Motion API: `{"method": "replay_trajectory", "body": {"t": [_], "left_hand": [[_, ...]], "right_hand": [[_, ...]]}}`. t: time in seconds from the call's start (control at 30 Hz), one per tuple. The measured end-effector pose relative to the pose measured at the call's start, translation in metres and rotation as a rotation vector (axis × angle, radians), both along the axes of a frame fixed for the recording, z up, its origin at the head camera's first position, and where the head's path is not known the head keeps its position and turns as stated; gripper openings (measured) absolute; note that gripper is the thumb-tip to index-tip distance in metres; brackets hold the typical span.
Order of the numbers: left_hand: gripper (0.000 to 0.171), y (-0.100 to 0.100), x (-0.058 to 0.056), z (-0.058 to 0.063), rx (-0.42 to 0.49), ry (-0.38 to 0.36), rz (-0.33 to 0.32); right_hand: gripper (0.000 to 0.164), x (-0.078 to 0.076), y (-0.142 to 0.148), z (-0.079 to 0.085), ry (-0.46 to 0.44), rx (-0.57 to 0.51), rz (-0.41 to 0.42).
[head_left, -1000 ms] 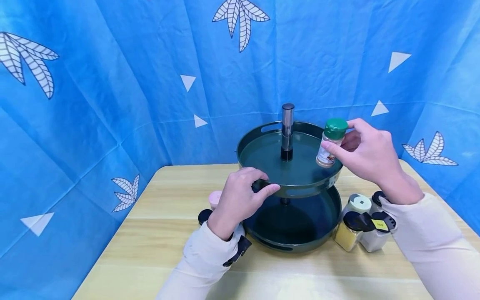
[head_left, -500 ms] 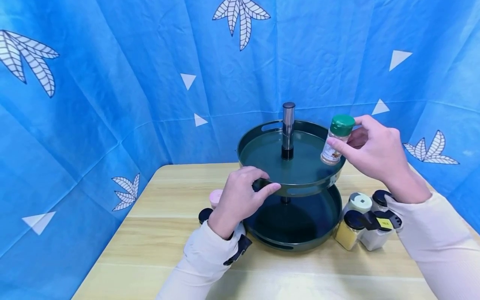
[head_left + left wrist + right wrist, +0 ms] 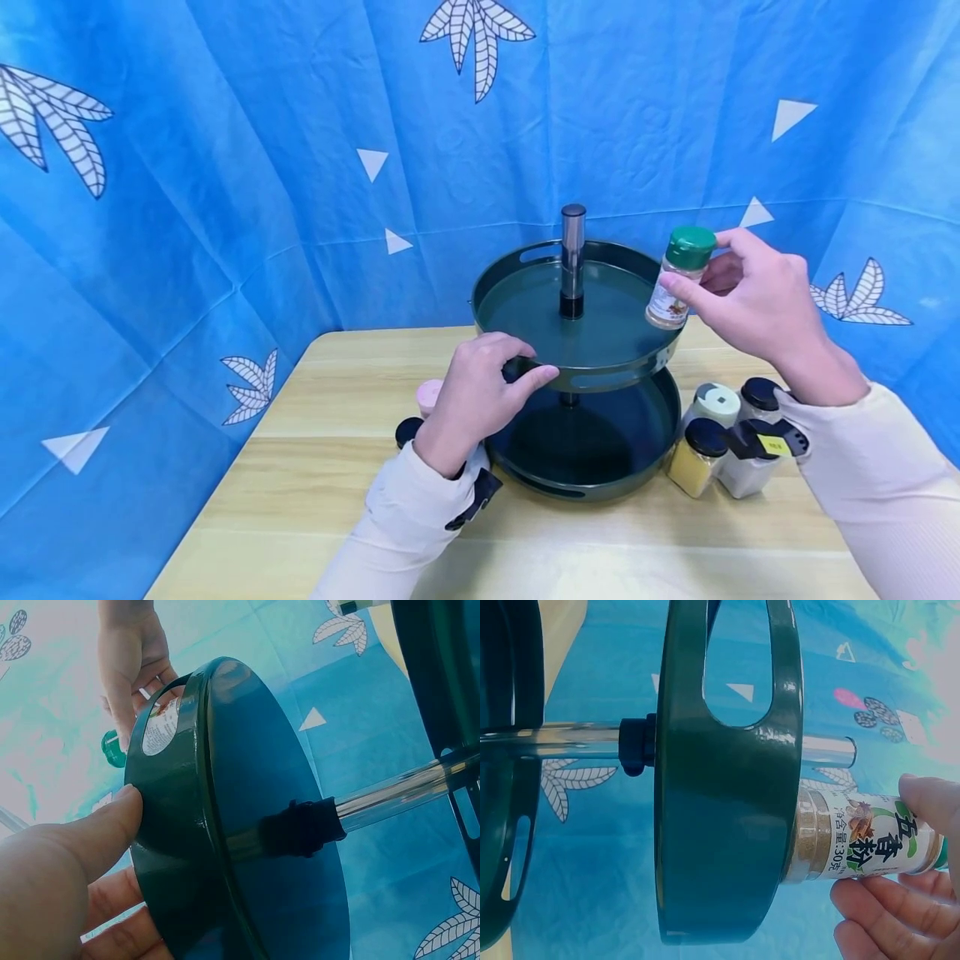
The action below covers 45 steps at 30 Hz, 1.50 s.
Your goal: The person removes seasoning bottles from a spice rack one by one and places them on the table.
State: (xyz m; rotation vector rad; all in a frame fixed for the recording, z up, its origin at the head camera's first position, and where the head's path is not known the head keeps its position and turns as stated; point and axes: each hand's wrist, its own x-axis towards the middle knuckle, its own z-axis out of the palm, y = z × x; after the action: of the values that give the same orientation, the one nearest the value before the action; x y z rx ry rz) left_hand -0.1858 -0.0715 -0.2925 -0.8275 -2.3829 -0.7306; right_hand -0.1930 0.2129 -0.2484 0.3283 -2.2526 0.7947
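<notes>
A small clear spice jar [image 3: 667, 302] with a green cap is pinched between thumb and fingers of my right hand [image 3: 765, 304]. It tilts slightly over the right side of the dark green upper tray [image 3: 525, 321]. In the right wrist view, brown powder and a white label show on the jar [image 3: 870, 832], and its base overlaps the tray wall. My left hand [image 3: 480, 396] grips the upper tray's front rim. The left wrist view has my left thumb [image 3: 109, 829] on the tray wall, with fingers partly hidden behind it.
A metal post [image 3: 573, 262] rises through the tray's middle, above a matching lower tray [image 3: 585, 450]. Right of it stand several jars, including a yellow-filled one [image 3: 692, 471]. Pink-lidded [image 3: 429, 396] and black-lidded [image 3: 408, 431] containers sit behind my left forearm. Blue cloth surrounds the wooden table [image 3: 300, 467].
My right hand has moved the spice jar a little to the right and up, towards the tray's right rim. My left hand keeps its grip on the front rim.
</notes>
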Motion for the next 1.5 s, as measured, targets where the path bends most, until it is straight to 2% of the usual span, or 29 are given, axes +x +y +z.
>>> {"method": "replay_trajectory", "body": {"t": [0.37, 0.7, 1.2, 1.5], "left_hand": [[0.028, -0.001, -0.001, -0.001, 0.003, 0.02, -0.004], [0.029, -0.001, -0.001, -0.001, 0.009, 0.012, -0.008], [0.029, -0.001, -0.002, -0.002, 0.003, 0.019, -0.009], [0.029, -0.002, -0.003, -0.003, 0.006, 0.034, -0.01]], "right_hand": [[0.041, 0.003, 0.003, 0.0, -0.021, -0.002, -0.01], [0.041, 0.009, 0.009, 0.0, 0.024, -0.014, -0.04], [0.042, 0.02, 0.02, -0.004, 0.034, -0.051, -0.083], [0.044, 0.023, 0.023, -0.007, -0.014, -0.057, -0.108]]}}
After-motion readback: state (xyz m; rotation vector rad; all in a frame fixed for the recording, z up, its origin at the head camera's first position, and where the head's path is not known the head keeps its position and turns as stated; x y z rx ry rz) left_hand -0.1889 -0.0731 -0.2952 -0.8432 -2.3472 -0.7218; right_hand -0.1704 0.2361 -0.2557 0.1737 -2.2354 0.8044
